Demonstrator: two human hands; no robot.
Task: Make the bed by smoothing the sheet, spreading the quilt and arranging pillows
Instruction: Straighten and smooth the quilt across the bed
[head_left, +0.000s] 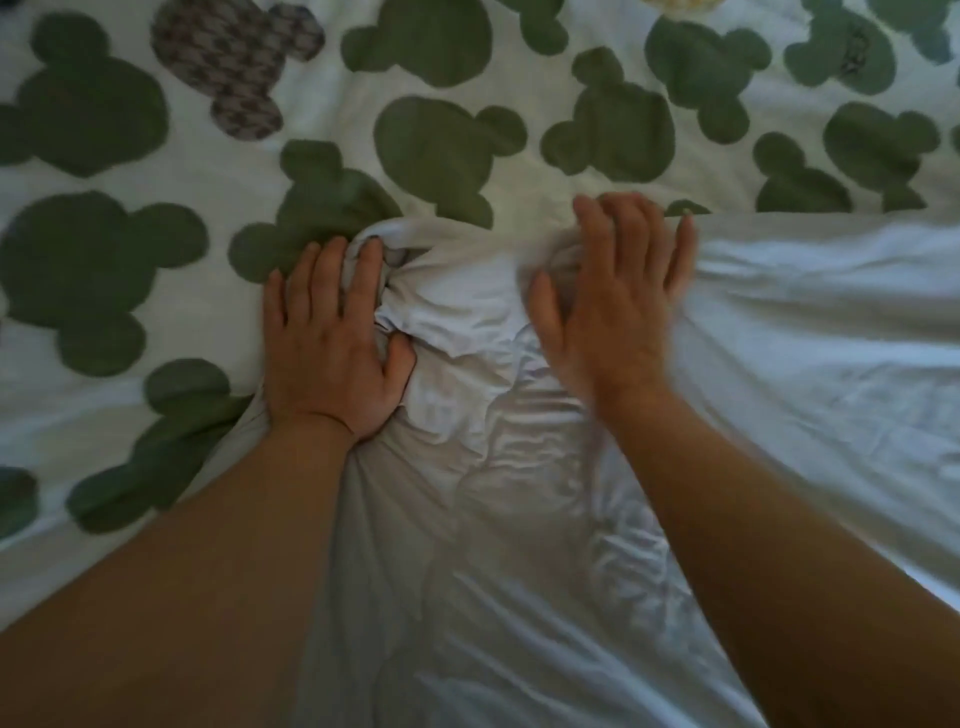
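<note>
A plain white quilt (779, 322), creased and bunched, covers the lower and right part of the view. It lies over a white sheet printed with green mouse-head shapes (447, 140), which fills the top and left. My left hand (332, 338) lies palm down at the quilt's bunched corner, fingers straight, thumb pressed into the folds. My right hand (613, 301) is blurred and spread flat on the quilt's upper edge, fingers straight. No pillow is in view.
One mouse-head shape (234, 67) at the top left has a grey chequered pattern. A yellowish patch (675, 4) shows at the top edge. Both of my bare forearms reach in from the bottom corners.
</note>
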